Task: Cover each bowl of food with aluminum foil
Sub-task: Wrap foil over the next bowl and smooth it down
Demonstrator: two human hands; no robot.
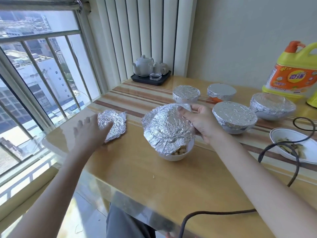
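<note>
A person's view down onto a wooden counter (137, 177) beside a window. The right hand (200, 122) pinches the far edge of a crumpled, already dish-shaped sheet of foil (169, 127), thumb on top and fingers underneath. It holds the sheet tilted above a white bowl of food (175, 154), so the near side of the bowl is open and pale food shows. The left hand (89, 133) is blurred, with fingers spread. It reaches flat toward a second crumpled piece of foil (114, 123) lying on the counter to the left, and whether it touches it I cannot tell.

Four bowls already wrapped in foil (234, 115) sit behind and to the right. A shallow plate of scraps (296, 146) stands uncovered at the right edge, a dark cable running over it.

To do this step well, the sheet probably needs centring over the bowl and lowering flat. Then the edges should be pressed down all round the rim while the other hand steadies the bowl, gently, since thin foil tears.
</note>
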